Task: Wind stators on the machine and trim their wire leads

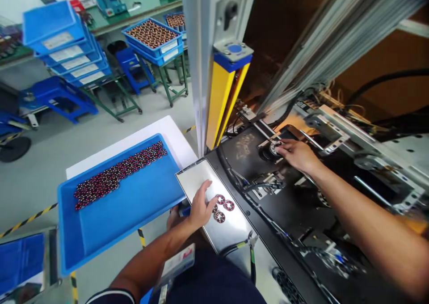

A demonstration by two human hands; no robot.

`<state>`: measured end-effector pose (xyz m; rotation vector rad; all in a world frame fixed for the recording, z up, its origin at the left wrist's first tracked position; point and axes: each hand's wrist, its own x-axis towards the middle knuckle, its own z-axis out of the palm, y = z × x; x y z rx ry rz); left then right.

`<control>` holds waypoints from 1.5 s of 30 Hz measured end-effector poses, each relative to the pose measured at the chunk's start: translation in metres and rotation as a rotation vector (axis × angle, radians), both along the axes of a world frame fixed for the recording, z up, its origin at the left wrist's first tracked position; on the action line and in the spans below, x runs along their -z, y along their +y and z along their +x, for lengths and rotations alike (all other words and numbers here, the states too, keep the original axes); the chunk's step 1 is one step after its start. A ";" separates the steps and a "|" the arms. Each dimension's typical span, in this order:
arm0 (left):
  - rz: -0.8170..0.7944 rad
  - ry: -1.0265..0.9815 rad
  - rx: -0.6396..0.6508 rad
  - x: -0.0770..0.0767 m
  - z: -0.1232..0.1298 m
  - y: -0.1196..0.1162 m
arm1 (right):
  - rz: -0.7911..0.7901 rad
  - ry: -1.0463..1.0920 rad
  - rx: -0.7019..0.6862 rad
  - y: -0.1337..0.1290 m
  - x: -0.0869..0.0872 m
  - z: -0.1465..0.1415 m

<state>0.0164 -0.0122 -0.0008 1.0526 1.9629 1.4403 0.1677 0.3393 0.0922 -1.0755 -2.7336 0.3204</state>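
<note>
My left hand [200, 206] is open, fingers apart, low over a shiny metal shelf [194, 179]. Its thumb is at the edge of a few small round slotted discs [229, 205] with red and black marks; whether it touches one I cannot tell. My right hand [298, 155] reaches into the machine. Its fingers are closed at a pale slotted disc [274, 147] on a round black fixture [266, 153], and the fingertips partly hide the disc.
Cutting pliers [252, 255] lie on the shelf's near part. To the left, a blue tray [134, 223] carries rows of similar discs. A yellow post [223, 103] stands beside the machine opening. Cables [248, 196] run along the machine's edge. Stacked blue trays [72, 56] stand behind.
</note>
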 end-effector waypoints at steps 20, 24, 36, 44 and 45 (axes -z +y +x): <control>0.034 0.004 0.035 0.010 -0.006 -0.001 | 0.052 -0.269 -0.254 -0.037 -0.021 0.034; 0.037 0.052 0.024 0.008 -0.006 0.001 | 0.057 -0.250 -0.284 -0.037 -0.031 0.030; 0.148 0.194 0.036 -0.021 -0.011 -0.006 | 0.284 0.326 -0.070 -0.263 -0.093 0.164; 0.221 0.158 0.330 -0.063 0.045 -0.013 | 0.037 0.095 0.314 -0.376 0.049 0.215; 0.207 0.144 0.377 -0.065 0.055 -0.012 | 0.014 0.074 0.309 -0.373 0.055 0.210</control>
